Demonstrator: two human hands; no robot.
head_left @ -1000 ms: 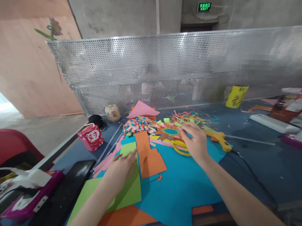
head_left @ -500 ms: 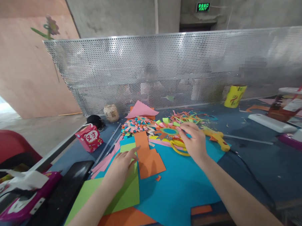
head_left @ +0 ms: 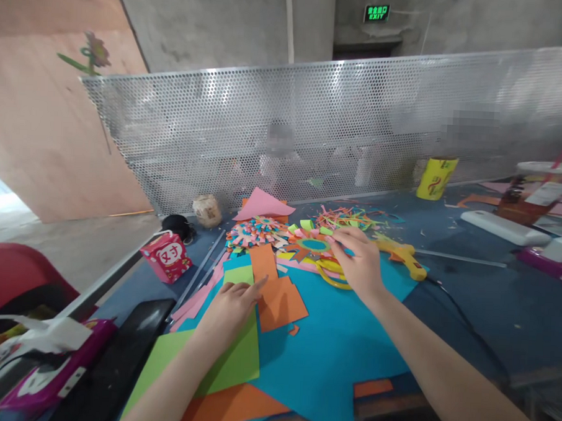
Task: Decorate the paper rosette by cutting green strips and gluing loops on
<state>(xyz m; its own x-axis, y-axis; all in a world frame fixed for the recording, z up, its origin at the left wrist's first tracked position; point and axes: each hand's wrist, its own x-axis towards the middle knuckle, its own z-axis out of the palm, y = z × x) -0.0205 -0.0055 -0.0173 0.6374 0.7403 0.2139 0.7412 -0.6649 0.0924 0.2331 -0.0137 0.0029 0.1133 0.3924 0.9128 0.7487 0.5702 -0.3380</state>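
My right hand [head_left: 356, 260] pinches the right edge of a paper flower [head_left: 315, 244] with a blue centre, orange points and green loops. Over the green paper [head_left: 237, 351] is my left hand [head_left: 233, 304], its index finger stretched out to the edge of the orange paper pieces [head_left: 281, 303]. A large blue sheet [head_left: 322, 336] lies under them. Yellow-handled scissors [head_left: 331, 275] rest just below the flower. Another multicoloured fringed paper flower [head_left: 256, 232] lies farther left, in front of a pink sheet [head_left: 262, 205].
Right of my right hand lies a yellow glue gun [head_left: 402, 256] with a cable. Paper scraps [head_left: 346, 218] are heaped behind the flower. A pink box [head_left: 166, 257] and a black phone-like slab [head_left: 116, 352] are left. A yellow can [head_left: 437, 179] and a drink cup [head_left: 533, 193] stand right.
My left hand has shifted slightly right, its index finger now reaching the orange paper. My right hand and the flower have hardly moved.
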